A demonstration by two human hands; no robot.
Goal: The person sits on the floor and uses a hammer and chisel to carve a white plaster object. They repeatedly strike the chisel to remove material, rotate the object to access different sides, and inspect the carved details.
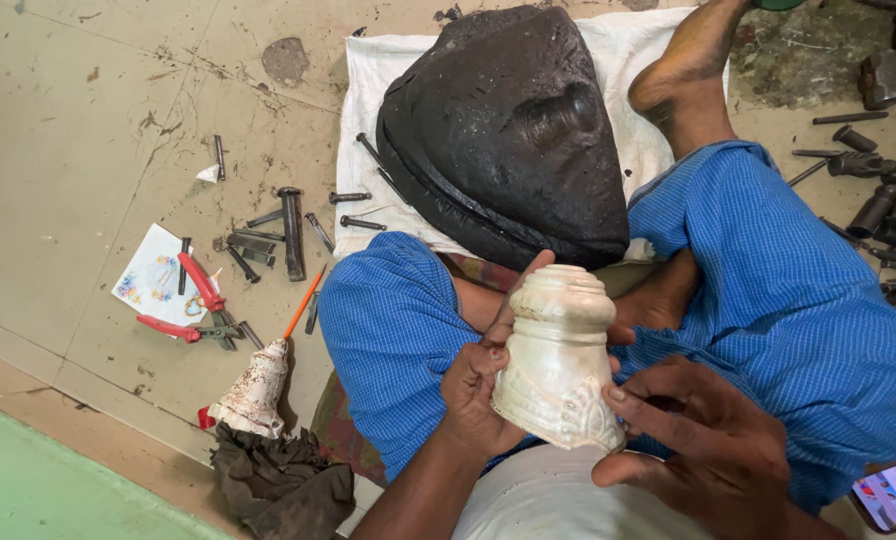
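Note:
A pale, cream-coloured carved shell-like piece (558, 350) with stepped rings at its top and leaf patterns near its base is held upright over my lap. My left hand (480, 380) grips its left side, with the thumb reaching up toward the top. My right hand (703, 435) cups its lower right edge. I sit cross-legged in blue checked cloth (768, 290). A large black rounded block (508, 130) rests on a white cloth (368, 120) just beyond my knees.
Dark metal punches and chisels (288, 230) lie scattered on the floor at left, with red-handled pliers (193, 300) on a patterned paper. A second carved cone-shaped piece (253, 395) sits on a dark rag (283, 480). More metal tools (888, 200) lie at right; a phone (893, 495) lies at the bottom right.

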